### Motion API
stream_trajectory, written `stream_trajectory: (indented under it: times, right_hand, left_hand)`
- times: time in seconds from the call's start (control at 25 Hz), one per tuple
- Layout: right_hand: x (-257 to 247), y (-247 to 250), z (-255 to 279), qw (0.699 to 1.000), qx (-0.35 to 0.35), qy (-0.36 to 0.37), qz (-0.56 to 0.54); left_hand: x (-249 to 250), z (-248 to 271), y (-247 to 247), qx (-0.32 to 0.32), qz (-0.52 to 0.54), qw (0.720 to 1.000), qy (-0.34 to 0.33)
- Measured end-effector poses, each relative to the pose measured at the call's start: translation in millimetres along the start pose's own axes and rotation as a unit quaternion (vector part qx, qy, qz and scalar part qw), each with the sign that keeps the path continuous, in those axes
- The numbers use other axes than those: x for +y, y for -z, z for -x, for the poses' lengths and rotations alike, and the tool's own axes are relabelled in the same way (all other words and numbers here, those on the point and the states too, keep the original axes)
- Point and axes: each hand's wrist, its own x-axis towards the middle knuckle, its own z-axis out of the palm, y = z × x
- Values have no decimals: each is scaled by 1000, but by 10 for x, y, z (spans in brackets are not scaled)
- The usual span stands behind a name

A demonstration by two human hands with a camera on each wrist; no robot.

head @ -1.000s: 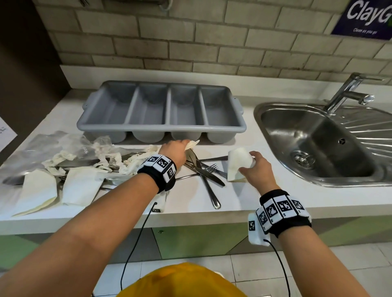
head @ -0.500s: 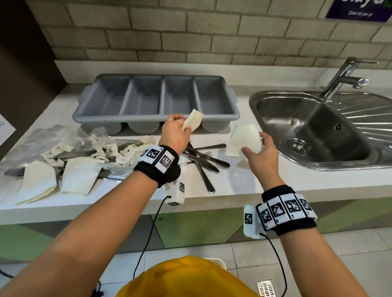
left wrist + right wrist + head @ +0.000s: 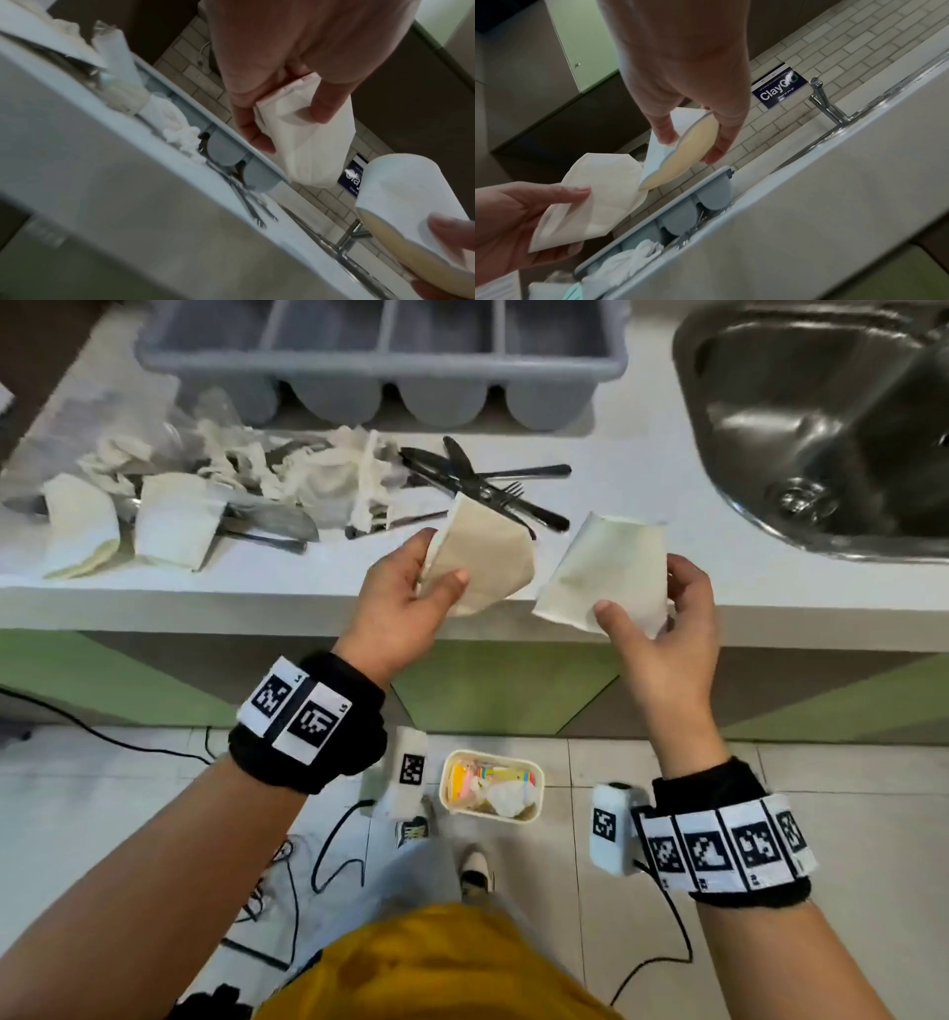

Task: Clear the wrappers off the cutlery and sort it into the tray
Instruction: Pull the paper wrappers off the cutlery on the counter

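My left hand (image 3: 411,588) pinches a beige paper wrapper (image 3: 482,557) above the counter's front edge; the same wrapper (image 3: 308,142) shows in the left wrist view. My right hand (image 3: 662,618) holds a white paper wrapper (image 3: 606,572), also seen in the right wrist view as the white wrapper (image 3: 680,150). Bare knives and a fork (image 3: 493,490) lie crossed on the white counter behind the hands. To their left is a heap of crumpled wrappers (image 3: 318,469) over more cutlery. The grey four-compartment tray (image 3: 380,356) stands at the back.
A steel sink (image 3: 821,428) is at the right. On the floor below the counter stands a small bin (image 3: 490,785) with rubbish in it. Two flat wrappers (image 3: 174,521) lie at the counter's left front. Cables run across the tiled floor.
Both hands have drawn back from the cutlery toward the counter's front edge, each carrying its wrapper. The head view has tilted down, showing the floor and bin.
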Motion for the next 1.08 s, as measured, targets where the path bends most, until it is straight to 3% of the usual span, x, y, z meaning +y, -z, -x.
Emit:
stream_trajectory:
  times: [0.28,0.44,0.56,0.72,0.84,0.96,1.08]
  right_hand:
    - [906,80,810,997,-11,-76,3]
    - [1702,-60,1107,992,-14,-121,40]
    - [2502,-239,1251,980,-30,-164,106]
    - [3499,-569,1303,949,-68,-274,141]
    - [4068,-797,1269,932,-66,-324,150]
    - [4457,-959,1229,914,-94,-357,168]
    - [4869,-1097,1224,887,-109,-402,199]
  left_hand:
    - [-876,806,-237,-73,-141,977,140]
    - [-1669,852,-460,-100,-212,951,203]
    - [-2298,797,-679,-160,-260,920,245]
    - [-3194,594,-1026,-253,-332,869,265]
    - [-3795,470,-1273,-286,-362,842,278]
    - [-4251,439,-1407,-304,-383,824,287]
    - [-4641,426,-1565,-311,-381,822,286]
